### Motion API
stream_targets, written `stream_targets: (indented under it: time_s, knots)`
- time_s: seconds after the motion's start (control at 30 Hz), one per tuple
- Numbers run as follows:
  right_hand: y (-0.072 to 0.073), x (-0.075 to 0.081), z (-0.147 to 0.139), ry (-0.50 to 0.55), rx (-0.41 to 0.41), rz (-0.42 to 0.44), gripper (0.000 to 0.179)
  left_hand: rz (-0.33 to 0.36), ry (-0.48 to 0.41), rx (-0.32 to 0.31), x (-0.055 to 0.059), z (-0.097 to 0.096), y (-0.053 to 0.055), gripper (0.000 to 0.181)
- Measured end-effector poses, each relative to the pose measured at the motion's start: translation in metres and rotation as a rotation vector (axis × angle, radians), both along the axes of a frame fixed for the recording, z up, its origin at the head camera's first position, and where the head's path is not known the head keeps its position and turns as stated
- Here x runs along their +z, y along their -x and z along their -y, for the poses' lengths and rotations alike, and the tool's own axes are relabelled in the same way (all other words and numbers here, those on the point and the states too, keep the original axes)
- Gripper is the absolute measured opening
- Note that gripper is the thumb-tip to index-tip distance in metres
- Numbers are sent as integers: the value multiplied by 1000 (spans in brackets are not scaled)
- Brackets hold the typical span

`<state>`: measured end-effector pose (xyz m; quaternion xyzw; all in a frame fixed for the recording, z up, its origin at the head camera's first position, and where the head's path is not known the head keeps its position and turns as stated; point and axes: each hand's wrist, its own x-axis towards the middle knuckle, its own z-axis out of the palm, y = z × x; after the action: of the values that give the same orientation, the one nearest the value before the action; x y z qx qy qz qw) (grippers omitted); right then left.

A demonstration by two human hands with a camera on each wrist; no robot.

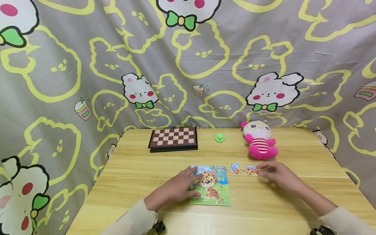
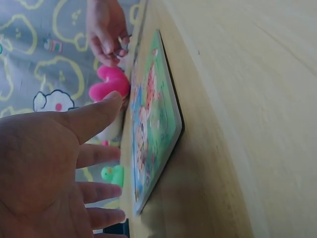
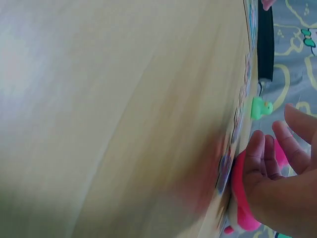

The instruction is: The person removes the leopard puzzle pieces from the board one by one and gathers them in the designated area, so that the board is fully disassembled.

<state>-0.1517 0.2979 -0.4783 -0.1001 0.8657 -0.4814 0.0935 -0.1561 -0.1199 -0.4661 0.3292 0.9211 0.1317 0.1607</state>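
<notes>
A jigsaw puzzle (image 1: 212,187) with a spotted leopard cub on green and blue lies flat on the table. My left hand (image 1: 183,184) is over its left side with fingers spread; the left wrist view shows the palm and straight fingers (image 2: 101,191) beside the board. Loose puzzle pieces (image 1: 235,169) with spots and blue sky lie right of the board. My right hand (image 1: 277,174) is at the right end of these pieces, fingertips close to the last one; touching cannot be told. In the right wrist view its fingers (image 3: 255,148) are loosely bent, with nothing visible between them.
A pink plush toy (image 1: 262,142) with a striped shirt sits behind the right hand. A small green duck (image 1: 219,137) and a folded checkered board (image 1: 174,137) stand along the back of the wooden table (image 1: 132,182). A patterned curtain (image 1: 188,65) hangs behind.
</notes>
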Motion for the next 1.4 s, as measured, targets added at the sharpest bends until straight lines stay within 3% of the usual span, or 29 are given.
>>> stream_targets:
  time_s: [0.7, 1.1, 1.4]
  knots:
    - [4, 7, 52, 17, 110, -21, 32, 24, 17, -14, -1, 32, -22, 73]
    - [4, 5, 95, 67, 164, -13, 28, 34, 8, -30, -3, 37, -32, 75]
    - [0, 2, 132, 115, 209, 41, 28, 64, 20, -18, -8, 38, -33, 70]
